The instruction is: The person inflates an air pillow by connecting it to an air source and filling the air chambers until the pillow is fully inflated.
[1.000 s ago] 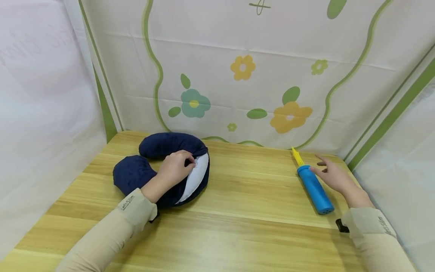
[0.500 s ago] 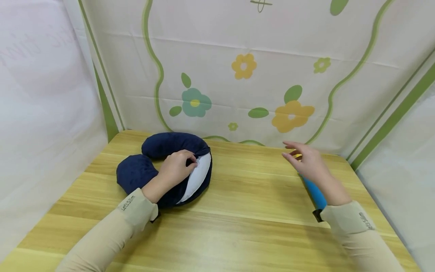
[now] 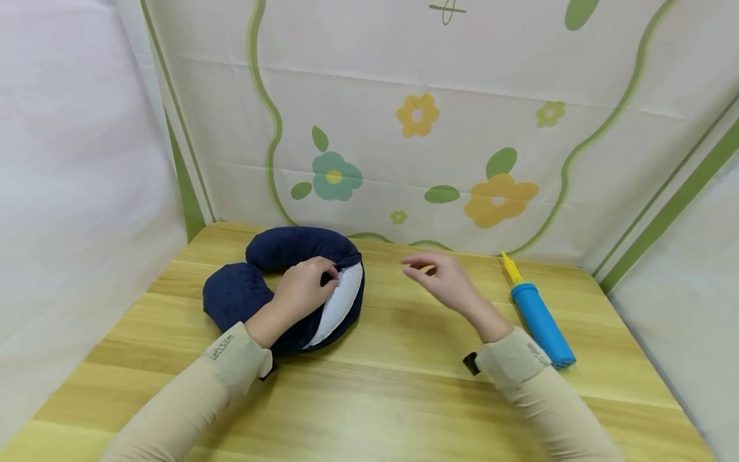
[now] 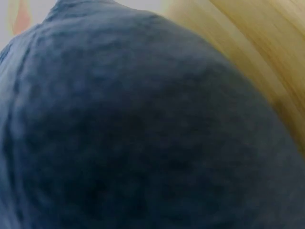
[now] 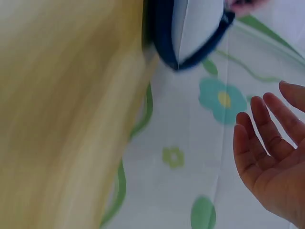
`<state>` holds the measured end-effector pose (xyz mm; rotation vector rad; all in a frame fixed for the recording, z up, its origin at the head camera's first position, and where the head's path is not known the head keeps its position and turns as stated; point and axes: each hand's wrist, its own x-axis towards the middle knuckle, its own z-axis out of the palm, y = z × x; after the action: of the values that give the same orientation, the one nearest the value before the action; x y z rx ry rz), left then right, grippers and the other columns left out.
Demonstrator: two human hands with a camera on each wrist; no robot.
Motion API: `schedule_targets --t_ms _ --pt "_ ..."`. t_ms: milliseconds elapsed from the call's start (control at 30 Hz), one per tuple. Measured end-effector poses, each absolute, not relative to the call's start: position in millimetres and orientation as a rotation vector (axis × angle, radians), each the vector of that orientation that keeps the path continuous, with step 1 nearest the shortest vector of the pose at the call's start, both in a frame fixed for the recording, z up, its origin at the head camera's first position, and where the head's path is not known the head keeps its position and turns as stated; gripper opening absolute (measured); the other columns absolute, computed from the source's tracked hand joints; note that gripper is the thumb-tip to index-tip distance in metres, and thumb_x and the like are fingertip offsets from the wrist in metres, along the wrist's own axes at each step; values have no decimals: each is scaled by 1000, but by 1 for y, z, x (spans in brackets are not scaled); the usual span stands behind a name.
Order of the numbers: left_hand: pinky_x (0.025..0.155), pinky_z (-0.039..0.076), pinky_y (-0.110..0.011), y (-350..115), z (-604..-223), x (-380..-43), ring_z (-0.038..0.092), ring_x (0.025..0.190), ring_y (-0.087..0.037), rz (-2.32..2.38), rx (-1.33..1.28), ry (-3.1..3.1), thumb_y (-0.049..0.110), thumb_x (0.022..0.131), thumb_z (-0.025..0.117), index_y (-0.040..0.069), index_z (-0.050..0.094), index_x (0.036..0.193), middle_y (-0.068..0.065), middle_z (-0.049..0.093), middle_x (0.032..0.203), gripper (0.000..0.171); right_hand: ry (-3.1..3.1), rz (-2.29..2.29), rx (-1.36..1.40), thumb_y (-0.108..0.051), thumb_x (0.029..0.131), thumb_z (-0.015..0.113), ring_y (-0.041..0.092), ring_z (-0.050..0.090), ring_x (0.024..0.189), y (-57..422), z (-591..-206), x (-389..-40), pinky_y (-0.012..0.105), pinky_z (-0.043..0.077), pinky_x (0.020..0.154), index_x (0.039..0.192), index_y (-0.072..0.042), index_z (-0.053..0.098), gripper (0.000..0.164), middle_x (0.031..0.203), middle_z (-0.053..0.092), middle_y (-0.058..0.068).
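A navy plush U-shaped neck pillow (image 3: 233, 292) lies at the left of the table, its cover parted along the outer curve so that a white inner bladder (image 3: 343, 301) shows. My left hand (image 3: 303, 285) reaches over it, thumb and fingertips pinching at the upper end of the white part. Navy fabric (image 4: 143, 119) fills most of the left wrist view, hiding that hand. To the right of the pillow, my right hand (image 3: 447, 282) is in the air with loosely bent fingers and holds nothing. Its palm and fingers (image 5: 272, 143) show in the right wrist view.
A blue hand pump (image 3: 543, 324) with a yellow nozzle (image 3: 511, 268) lies on the wooden table (image 3: 381, 404) at the right. White fabric walls (image 3: 369, 115) printed with flowers rise behind the table and at both sides.
My right hand has moved left from beside the pump, passing over it, toward the pillow. The pump stays where it lay. My left hand keeps its hold on the pillow.
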<state>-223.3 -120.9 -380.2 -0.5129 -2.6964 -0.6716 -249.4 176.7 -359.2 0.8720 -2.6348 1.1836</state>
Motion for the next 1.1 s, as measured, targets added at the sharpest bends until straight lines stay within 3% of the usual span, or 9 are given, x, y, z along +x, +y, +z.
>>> schedule_targets --t_ms 367,633,900,1100 --pt "80 57 -42 -117 -382 -221 71 92 -26 -657 -538 -2658 12 90 79 5 76 101 -10 73 112 13 -2761 1201 956 -22 101 69 17 65 90 98 -383 -257 31 53 71 121 -9 76 25 103 72 1" --pt "81 57 -42 -120 -383 -220 71 95 -26 -682 -542 -2642 11 90 79 6 76 100 -10 72 114 12 -2782 1299 909 -22 101 68 20 63 91 80 -391 -260 29 51 72 127 -6 73 31 105 72 4" --pt "83 57 -42 -116 -381 -220 71 96 -27 -710 -565 -2633 10 90 80 4 76 101 -11 72 115 13 -2599 1721 712 -18 100 69 14 64 81 72 -395 -267 26 51 70 105 -2 79 19 97 75 6" --pt "82 57 -42 -114 -380 -219 71 95 -26 -721 -542 -2629 12 90 80 5 77 101 -10 73 113 14 -2546 1868 610 -16 98 72 11 61 81 71 -393 -265 28 50 73 104 1 78 19 99 75 6"
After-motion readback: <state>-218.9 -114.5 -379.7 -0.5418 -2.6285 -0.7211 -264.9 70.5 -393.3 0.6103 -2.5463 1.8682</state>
